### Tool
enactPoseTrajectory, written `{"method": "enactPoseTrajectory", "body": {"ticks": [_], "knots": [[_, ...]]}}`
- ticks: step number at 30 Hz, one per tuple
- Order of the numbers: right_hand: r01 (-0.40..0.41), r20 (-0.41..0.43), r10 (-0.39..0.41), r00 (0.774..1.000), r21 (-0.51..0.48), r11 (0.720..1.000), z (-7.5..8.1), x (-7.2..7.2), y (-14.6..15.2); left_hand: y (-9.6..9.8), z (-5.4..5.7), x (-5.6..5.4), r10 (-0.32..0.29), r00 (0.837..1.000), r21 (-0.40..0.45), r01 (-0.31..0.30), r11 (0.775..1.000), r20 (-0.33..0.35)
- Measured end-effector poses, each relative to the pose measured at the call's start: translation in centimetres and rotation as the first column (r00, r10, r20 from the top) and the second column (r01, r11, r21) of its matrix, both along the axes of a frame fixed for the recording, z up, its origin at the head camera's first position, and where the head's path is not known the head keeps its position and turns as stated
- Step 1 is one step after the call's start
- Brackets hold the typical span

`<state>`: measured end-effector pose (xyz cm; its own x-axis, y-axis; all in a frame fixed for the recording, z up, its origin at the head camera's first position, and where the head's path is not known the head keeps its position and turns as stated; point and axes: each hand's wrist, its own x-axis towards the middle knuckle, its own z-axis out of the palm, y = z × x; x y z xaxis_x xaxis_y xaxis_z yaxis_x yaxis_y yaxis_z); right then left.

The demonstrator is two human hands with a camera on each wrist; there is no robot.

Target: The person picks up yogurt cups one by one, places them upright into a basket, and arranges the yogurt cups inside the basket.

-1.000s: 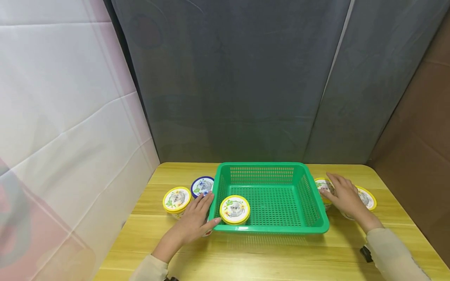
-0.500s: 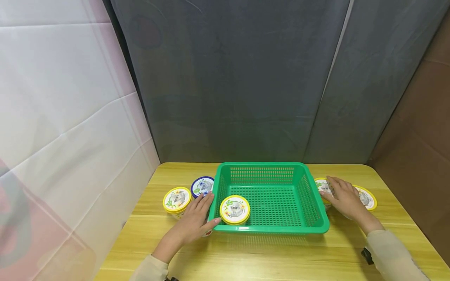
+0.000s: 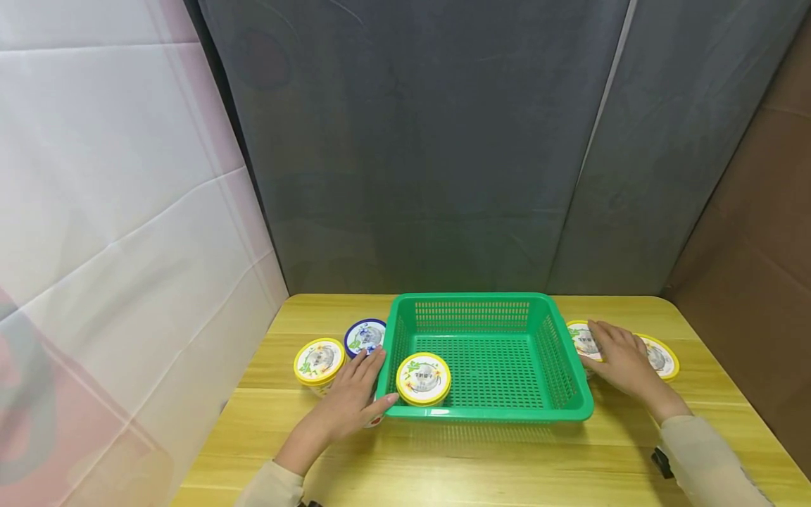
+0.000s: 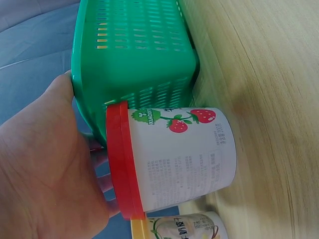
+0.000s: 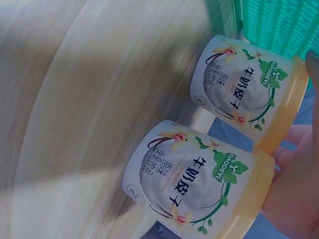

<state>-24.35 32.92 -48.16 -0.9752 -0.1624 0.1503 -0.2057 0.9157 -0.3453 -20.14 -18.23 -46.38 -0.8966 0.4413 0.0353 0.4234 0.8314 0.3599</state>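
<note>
Fingers of left hand, straight over red-lidded tub towards left edge of table, could tip it through uneven pressure; past green basket, right hand, grip undeterminable, could fumble adjacent yellow-lidded tub towards right edge through loose hold.

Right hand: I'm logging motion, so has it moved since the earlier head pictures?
Yes, in the head view the right hand has shifted slightly toward the person, away from the far edge of the table.
</note>
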Motion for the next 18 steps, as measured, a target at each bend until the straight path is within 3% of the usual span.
{"method": "enactPoseTrajectory", "body": {"ticks": [18], "knots": [[0.025, -0.015, -0.025, 1.0, 0.018, 1.0, -0.68, -0.22, 0.29, 0.07, -0.12, 0.02, 0.009, 1.0, -0.014, -0.009, 1.0, -0.011]]}}
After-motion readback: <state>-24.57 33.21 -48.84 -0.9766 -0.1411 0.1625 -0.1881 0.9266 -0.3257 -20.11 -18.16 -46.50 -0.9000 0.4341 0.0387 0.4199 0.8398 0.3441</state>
